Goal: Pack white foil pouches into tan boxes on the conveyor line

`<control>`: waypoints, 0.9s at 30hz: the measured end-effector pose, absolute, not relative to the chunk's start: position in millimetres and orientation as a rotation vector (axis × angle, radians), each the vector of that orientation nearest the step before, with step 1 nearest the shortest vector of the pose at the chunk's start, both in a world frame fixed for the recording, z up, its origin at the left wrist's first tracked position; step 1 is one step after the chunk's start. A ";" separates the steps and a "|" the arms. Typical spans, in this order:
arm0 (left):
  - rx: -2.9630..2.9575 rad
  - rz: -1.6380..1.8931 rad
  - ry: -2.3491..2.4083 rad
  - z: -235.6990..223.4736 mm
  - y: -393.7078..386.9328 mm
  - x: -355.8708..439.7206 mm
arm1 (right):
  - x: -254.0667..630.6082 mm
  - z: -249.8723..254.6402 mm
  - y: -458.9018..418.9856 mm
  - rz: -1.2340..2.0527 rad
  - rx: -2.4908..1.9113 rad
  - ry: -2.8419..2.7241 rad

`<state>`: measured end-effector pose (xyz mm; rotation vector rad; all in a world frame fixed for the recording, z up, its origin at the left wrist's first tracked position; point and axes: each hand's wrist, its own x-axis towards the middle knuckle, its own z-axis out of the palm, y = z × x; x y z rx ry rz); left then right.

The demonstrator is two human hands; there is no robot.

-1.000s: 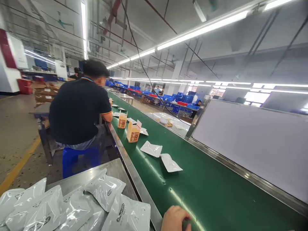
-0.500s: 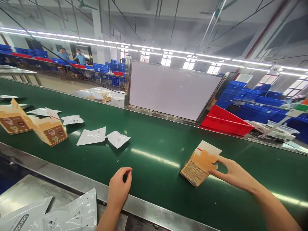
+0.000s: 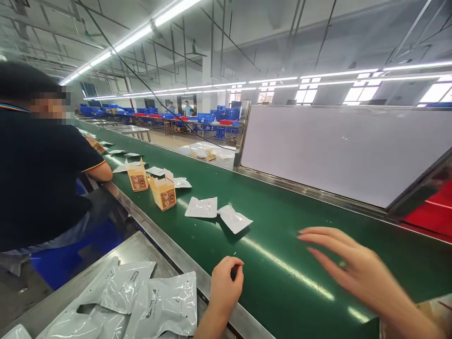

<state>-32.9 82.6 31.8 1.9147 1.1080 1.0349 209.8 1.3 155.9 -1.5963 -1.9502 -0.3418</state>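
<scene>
Over the front edge of the green conveyor belt (image 3: 282,301), my left hand (image 3: 228,282) is closed, thumb and forefinger tips together, with nothing visible in it. My right hand (image 3: 348,266) reaches over the belt, its fingers apart and holding nothing. Part of an open carton (image 3: 429,308) shows under my right forearm at the lower right corner. Two white sealed pouches, a left one (image 3: 201,207) and a right one (image 3: 234,219), lie on the belt beyond my left hand. Farther left stand two open brown-and-yellow cartons, a nearer one (image 3: 163,192) and another (image 3: 137,176).
Silvery printed bags (image 3: 165,301) are heaped on a metal table (image 3: 132,247) at lower left. A person in a dark shirt (image 3: 38,165) sits beside the belt at left. A white framed panel (image 3: 339,150) borders the far side; a red bin (image 3: 432,207) is at right.
My view has swung left, bringing the seated person into sight. My right hand has let go of the carton, which is now at the lower right corner. My left hand keeps its closed shape.
</scene>
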 end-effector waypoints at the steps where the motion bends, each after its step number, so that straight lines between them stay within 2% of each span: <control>1: 1.905 1.023 1.110 32.2 82.3 -32.8 | 195.5 148.6 33.5 -0.205 -1.532 -2.144; 6: 1.876 0.992 1.115 31.6 81.9 -31.4 | 171.0 106.9 168.2 0.058 -1.476 -2.448; 11: 1.875 0.957 1.137 30.3 82.5 -29.1 | 179.5 83.7 206.2 0.176 -1.432 -2.532; 17: 1.881 0.952 1.127 30.1 79.1 -28.6 | 172.6 77.4 181.0 0.173 -1.606 -2.378; 22: 1.841 1.174 1.248 39.5 76.2 -31.7 | 147.4 100.0 124.1 0.188 -1.688 -2.276; 24: 1.876 1.101 1.189 51.8 76.9 -36.7 | 136.0 115.8 95.3 0.315 -1.658 -2.337; 27: 1.828 0.787 0.960 78.6 75.8 -46.4 | 129.0 136.8 58.3 0.639 -1.651 -2.322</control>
